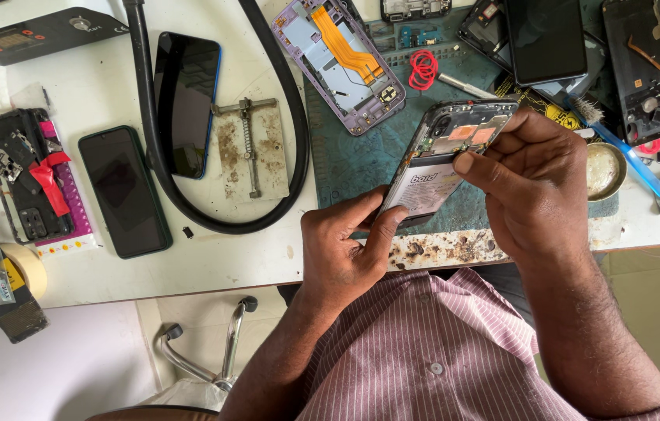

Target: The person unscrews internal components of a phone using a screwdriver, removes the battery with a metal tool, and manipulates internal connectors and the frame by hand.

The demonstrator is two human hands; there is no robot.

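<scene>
1. White worktop (112,265), scuffed and stained near its front edge; pale floor below with a chrome stool frame (229,351).
2. Far left, a roll of tape (30,269) at the edge, then a stripped phone body (22,175) with red tape across it.
3. Two dark glass phones lie flat: a green-edged one (123,191) and a blue-edged one (184,101).
4. A thick black rubber hose (268,195) loops round a rusty metal clamp plate (250,148).
5. Teal mat (353,164), worn; on it a purple phone frame (338,62) with an orange ribbon.
6. Left hand (342,253): fingers clamped on the lower end of the opened phone (443,160), tilted above the mat.
7. Right hand (536,183): fingers closed round its upper end, thumb pressing the pale battery.
8. Right of that, a small round tin (604,170) and a blue brush (626,148).
</scene>
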